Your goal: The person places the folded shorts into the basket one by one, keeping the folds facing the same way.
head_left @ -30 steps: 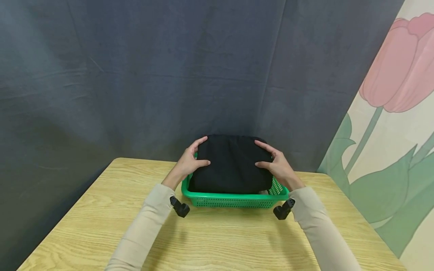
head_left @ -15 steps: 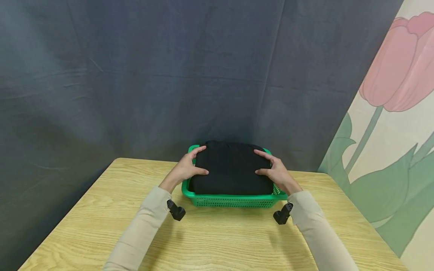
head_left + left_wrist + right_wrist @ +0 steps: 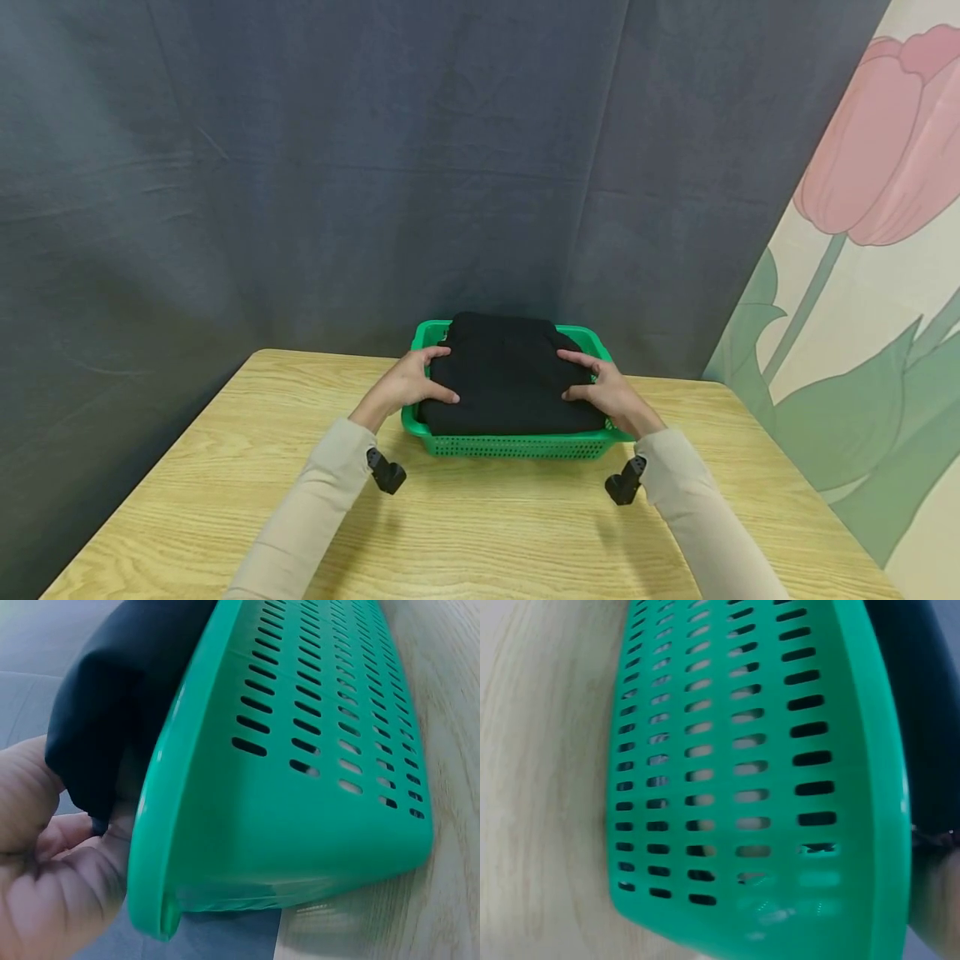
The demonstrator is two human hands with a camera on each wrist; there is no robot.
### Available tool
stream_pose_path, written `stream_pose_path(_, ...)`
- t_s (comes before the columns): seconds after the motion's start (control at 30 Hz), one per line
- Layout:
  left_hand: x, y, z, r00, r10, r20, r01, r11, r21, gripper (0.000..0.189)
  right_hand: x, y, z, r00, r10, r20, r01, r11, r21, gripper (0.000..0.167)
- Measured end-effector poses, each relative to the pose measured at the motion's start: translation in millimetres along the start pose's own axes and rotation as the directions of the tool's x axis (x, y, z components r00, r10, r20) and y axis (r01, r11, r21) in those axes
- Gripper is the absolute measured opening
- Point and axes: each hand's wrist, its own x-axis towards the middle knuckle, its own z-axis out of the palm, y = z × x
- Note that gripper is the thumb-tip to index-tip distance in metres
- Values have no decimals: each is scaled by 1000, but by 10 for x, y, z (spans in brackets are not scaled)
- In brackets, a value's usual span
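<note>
A folded black cloth (image 3: 510, 379) lies in a green plastic basket (image 3: 517, 447), filling most of it and bulging at its rim. My left hand (image 3: 405, 383) holds the cloth's left side, thumb on top. In the left wrist view, the black fabric (image 3: 105, 697) hangs between thumb and fingers beside the basket's rim. On the other side, my right hand (image 3: 607, 390) grips the cloth's right side, thumb and forefinger on its top. The right wrist view shows mostly basket wall (image 3: 727, 780), with that hand blurred at the edge and its fingers hidden.
The basket stands near the back edge of a light wooden table (image 3: 487, 533). Behind it hangs a dark grey curtain (image 3: 375, 167). A wall with a painted tulip (image 3: 870, 142) rises at the right. Pale material shows through the basket's slots.
Both hands have moved down and slightly toward me with the black cloth, which has sunk lower and flatter into the basket. More of the basket's back rim shows now.
</note>
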Motion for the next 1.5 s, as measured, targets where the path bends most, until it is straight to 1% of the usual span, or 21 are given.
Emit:
stream_pose_path(0.13, 2, 7, -10, 1000, -5, 13, 4, 999, 35, 84, -12, 10, 28, 1000, 18, -3, -19, 999, -36, 72)
stream_pose_path(0.27, 13, 20, -27, 1000, -3, 15, 2, 996, 86, 85, -13, -3, 52, 1000, 5, -10, -6, 995, -96, 69)
stream_pose_path(0.33, 12, 42, -39, 1000, -4, 11, 2, 992, 127, 85, -16, -28, 55, 1000, -27, -6, 25, 988, -153, 66)
stream_pose_path(0.37, 8, 60, -45, 1000, 1, 9, -2, 988, 154, 84, -20, -47, 54, 998, -56, -3, 55, 980, -192, 65)
stream_pose_path(0.4, 0, 88, -55, 1000, 16, 7, -17, 981, 193, 83, -26, -70, 53, 996, -85, -5, 81, 968, -238, 63)
stream_pose_path(0.43, -8, 120, -66, 999, 36, 5, -36, 970, 239, 83, -34, -99, 52, 993, -116, -7, 109, 949, -297, 61)
stream_pose_path(0.47, -15, 155, -77, 998, 58, 6, -58, 956, 288, 83, -42, -133, 52, 988, -152, -7, 139, 922, -361, 60)
stream_pose_path(0.53, -25, 240, -89, 993, 118, 30, -120, 916, 383, 86, -49, -206, 52, 975, -220, 0, 193, 858, -477, 63)
stream_pose_path(0.57, -26, 286, -88, 988, 143, 56, -153, 890, 430, 89, -47, -244, 55, 968, -250, 8, 217, 823, -525, 66)
stream_pose_path(0.6, -23, 331, -82, 983, 163, 88, -185, 860, 476, 93, -41, -282, 63, 964, -265, 18, 229, 796, -561, 70)
stream_pose_path(0.67, 0, 408, -43, 972, 167, 166, -232, 809, 541, 102, -8, -347, 87, 955, -289, 70, 270, 745, -610, 80)
stream_pose_path(0.73, 35, 460, 15, 961, 136, 241, -257, 759, 598, 113, 38, -384, 123, 949, -285, 135, 301, 694, -654, 89)
stream_pose_path(0.8, 78, 480, 77, 955, 79, 286, -253, 717, 649, 120, 88, -393, 167, 946, -258, 198, 322, 655, -684, 96)
stream_pose_path(0.87, 122, 469, 128, 951, 18, 309, -235, 693, 681, 124, 130, -377, 209, 943, -224, 246, 332, 609, -721, 101)
stream_pose_path(0.9, 147, 452, 148, 949, -9, 316, -225, 684, 694, 125, 146, -362, 227, 945, -201, 259, 328, 595, -734, 103)
stream_pose_path(1.0, 220, 383, 181, 944, -56, 326, -207, 668, 715, 125, 162, -343, 266, 951, -131, 280, 302, 583, -755, 106)
stream_pose_path(1.03, 241, 365, 183, 942, -65, 329, -205, 665, 719, 124, 169, -333, 271, 954, -107, 282, 290, 576, -764, 106)
stream_pose_path(1.17, 309, 315, 165, 935, -88, 343, -204, 658, 725, 122, 199, -317, 285, 957, -35, 287, 254, 573, -779, 106)
stream_pose_path(1.33, 376, 248, 134, 926, -117, 360, -197, 661, 724, 118, 256, -276, 309, 957, 13, 290, 235, 555, -798, 105)
stream_pose_path(1.43, 410, 205, 127, 922, -133, 364, -187, 669, 719, 117, 278, -245, 317, 957, 32, 288, 225, 544, -808, 105)
stream_pose_path(1.5, 424, 186, 128, 921, -138, 365, -182, 675, 715, 116, 286, -222, 318, 957, 35, 287, 223, 543, -809, 105)
